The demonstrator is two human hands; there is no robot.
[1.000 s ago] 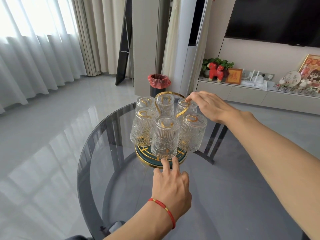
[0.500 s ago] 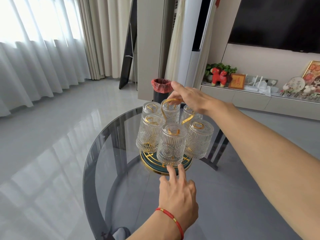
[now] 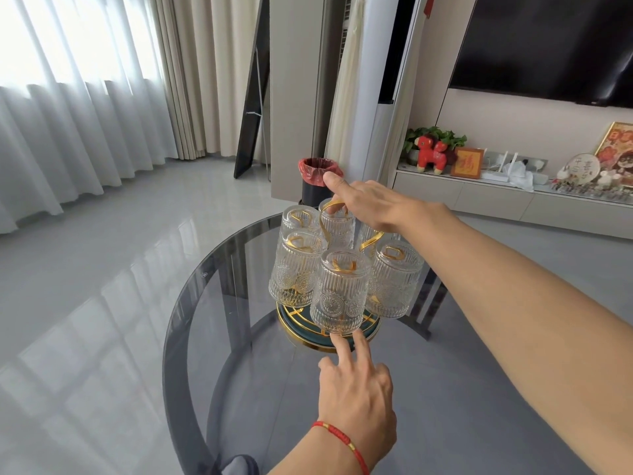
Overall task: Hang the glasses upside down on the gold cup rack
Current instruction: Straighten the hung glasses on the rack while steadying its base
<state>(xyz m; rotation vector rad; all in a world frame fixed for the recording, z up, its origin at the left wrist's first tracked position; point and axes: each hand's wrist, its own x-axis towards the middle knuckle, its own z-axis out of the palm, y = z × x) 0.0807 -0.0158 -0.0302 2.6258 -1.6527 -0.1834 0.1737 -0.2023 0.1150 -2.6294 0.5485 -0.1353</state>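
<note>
Right hand (image 3: 373, 204) is curled over the gold cup rack (image 3: 329, 332) handle; actual grasp can't be told, fingers hidden. Left hand (image 3: 356, 395) is spread, fingertips at rack base. Glasses (image 3: 340, 293) hang inverted; rear one partly hidden.

Bright daylight floods in from ten o'clock, through sheer curtains (image 3: 61, 108) that blow out to near white at the upper left corner. The glossy floor (image 3: 85, 320) carries pale window reflections towards eight o'clock. The smoked glass counter (image 3: 212, 303) shows soft sheen along its rim and only faint shadows. The ribbed glasses (image 3: 340, 289) catch small highlights. Focus is sharp at centre; wide-angle distortion bends vertical lines at the edges. The dark screen (image 3: 548, 46) at one o'clock shows a dim glare streak.
</note>
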